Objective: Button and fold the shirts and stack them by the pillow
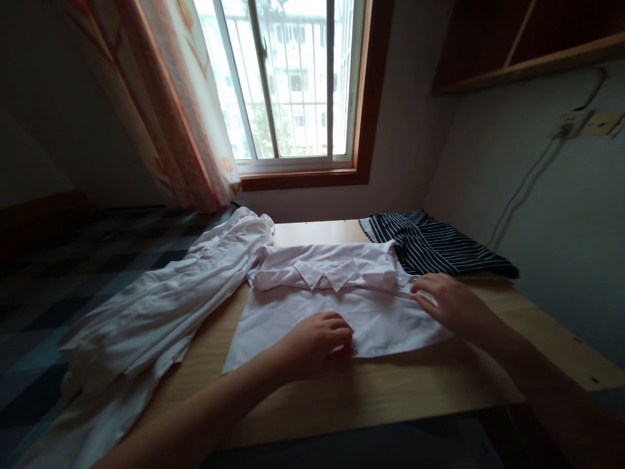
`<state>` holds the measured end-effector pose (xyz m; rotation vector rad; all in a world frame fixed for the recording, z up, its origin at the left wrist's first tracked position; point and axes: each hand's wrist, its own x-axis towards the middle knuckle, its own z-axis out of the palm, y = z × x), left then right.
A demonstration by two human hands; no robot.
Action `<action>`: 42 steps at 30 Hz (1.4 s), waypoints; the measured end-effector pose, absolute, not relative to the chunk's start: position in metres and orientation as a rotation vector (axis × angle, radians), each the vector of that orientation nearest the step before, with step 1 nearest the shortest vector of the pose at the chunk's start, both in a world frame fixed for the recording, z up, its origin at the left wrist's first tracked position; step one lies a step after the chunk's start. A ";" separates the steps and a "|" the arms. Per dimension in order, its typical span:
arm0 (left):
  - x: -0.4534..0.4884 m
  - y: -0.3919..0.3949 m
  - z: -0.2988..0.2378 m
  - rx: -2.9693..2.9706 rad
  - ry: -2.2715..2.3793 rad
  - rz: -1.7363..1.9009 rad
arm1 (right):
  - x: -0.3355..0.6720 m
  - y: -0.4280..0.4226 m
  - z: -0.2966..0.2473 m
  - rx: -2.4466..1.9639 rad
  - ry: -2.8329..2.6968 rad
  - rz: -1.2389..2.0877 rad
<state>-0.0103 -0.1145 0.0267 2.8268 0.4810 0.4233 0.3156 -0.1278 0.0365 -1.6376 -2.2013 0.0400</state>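
A white collared shirt [336,312] lies partly folded on the wooden board, its upper part turned down so the pointed collar [325,277] faces me. My left hand [319,339] rests at the shirt's near hem, fingers curled onto the cloth; the fingertips are partly hidden. At the shirt's right side, my right hand [442,299] has its thumb and fingers drawn together on the edge of the folded layer. The cloth between those fingertips is hard to make out.
A rumpled white garment [185,299] lies to the left, across the board's edge and a dark checked cloth [29,326]. A black-and-white striped garment [434,244] is at the back right of the board [527,345]. Behind are a window [293,85] and curtain [166,111].
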 end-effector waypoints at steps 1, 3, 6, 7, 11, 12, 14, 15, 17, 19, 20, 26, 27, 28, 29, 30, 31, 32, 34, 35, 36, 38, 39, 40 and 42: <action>-0.007 -0.111 0.029 2.829 0.504 0.456 | 0.303 -0.128 0.037 -1.561 -2.282 0.015; -0.002 -0.102 0.029 2.864 0.569 0.515 | 0.278 -0.127 0.032 -1.448 -2.409 0.029; 0.001 -0.090 0.014 2.924 0.668 0.466 | 0.255 -0.122 0.007 -1.389 -2.458 -0.005; 0.000 -0.088 0.008 2.924 0.696 0.412 | 0.252 -0.121 -0.005 -1.416 -2.444 -0.025; -0.004 -0.090 -0.007 2.871 0.763 0.268 | 0.258 -0.126 -0.038 -1.455 -2.429 0.031; -0.004 -0.093 -0.007 2.861 0.768 0.258 | 0.261 -0.129 -0.040 -1.446 -2.443 0.062; -0.002 -0.099 -0.002 2.850 0.765 0.244 | 0.266 -0.136 -0.037 -1.435 -2.465 0.123; -0.001 -0.101 0.003 2.849 0.745 0.234 | 0.268 -0.138 -0.033 -1.433 -2.470 0.155; -0.004 -0.102 0.019 2.849 0.677 0.216 | 0.273 -0.140 -0.019 -1.412 -2.473 0.231; -0.014 -0.096 0.038 2.850 0.629 0.232 | 0.279 -0.137 -0.003 -1.358 -2.450 0.331; -0.022 -0.090 0.047 2.847 0.674 0.291 | 0.281 -0.134 0.006 -1.328 -2.418 0.372; -0.073 -0.036 0.058 2.855 1.513 0.628 | 0.272 -0.090 0.046 -1.359 -2.087 -0.024; -0.076 -0.030 0.052 2.830 1.611 0.617 | 0.264 -0.080 0.050 -1.374 -2.091 -0.081; -0.078 -0.025 0.047 2.820 1.673 0.579 | 0.256 -0.070 0.052 -1.396 -2.117 -0.108; -0.079 -0.023 0.042 2.821 1.706 0.528 | 0.247 -0.059 0.053 -1.438 -2.155 -0.101; -0.079 -0.022 0.038 2.831 1.720 0.472 | 0.240 -0.049 0.054 -1.508 -2.183 -0.065; -0.079 -0.021 0.035 2.845 1.719 0.416 | 0.233 -0.040 0.055 -1.599 -2.220 0.003; -0.079 -0.022 0.034 2.857 1.708 0.370 | 0.229 -0.031 0.055 -1.705 -2.259 0.093; -0.080 -0.022 0.032 2.855 1.681 0.324 | 0.227 -0.016 0.055 -1.898 -2.345 0.294; -0.080 -0.022 0.032 2.839 1.672 0.325 | 0.229 -0.011 0.054 -1.962 -2.393 0.386; -0.081 -0.021 0.032 2.815 1.667 0.339 | 0.232 -0.007 0.053 -1.995 -2.436 0.458; -0.083 -0.019 0.031 2.750 1.662 0.391 | 0.240 -0.004 0.051 -2.006 -2.478 0.552; -0.084 -0.018 0.030 2.713 1.655 0.421 | 0.243 -0.005 0.049 -2.002 -2.469 0.583; -0.084 -0.016 0.030 2.675 1.643 0.451 | 0.246 -0.006 0.047 -1.990 -2.446 0.612; -0.085 -0.014 0.029 2.602 1.613 0.493 | 0.248 -0.008 0.043 -1.950 -2.399 0.692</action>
